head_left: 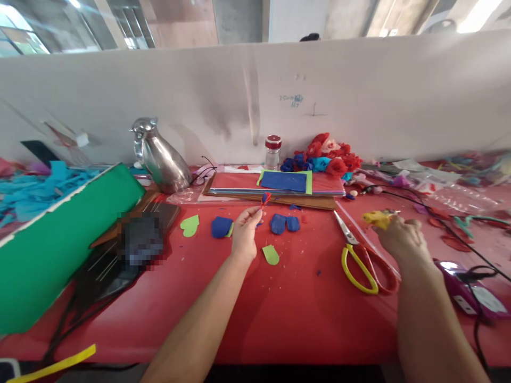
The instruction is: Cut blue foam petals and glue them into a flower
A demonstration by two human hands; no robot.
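Note:
My left hand (246, 229) is over the middle of the table, its fingers pinching a small red-and-blue crepe paper bud (265, 199). Around it lie blue paper petals (278, 224), another blue piece (222, 227), a green paper petal (271, 255) and a green heart-shaped piece (190, 226). To the right, my right hand (404, 239) is closed at a yellow glue gun (377, 218) with a metal tip; the fingers are partly hidden. Scissors (359, 260) with yellow and red handles lie open, just left of my right forearm.
A steel jug (163, 157), a red-lidded jar (273, 153) and a heap of paper roses (331, 158) stand along the white partition (179, 96). Stacked paper sheets (239, 183) lie ahead. A green box (59, 250) is left; a purple device (471, 292) with cables is right.

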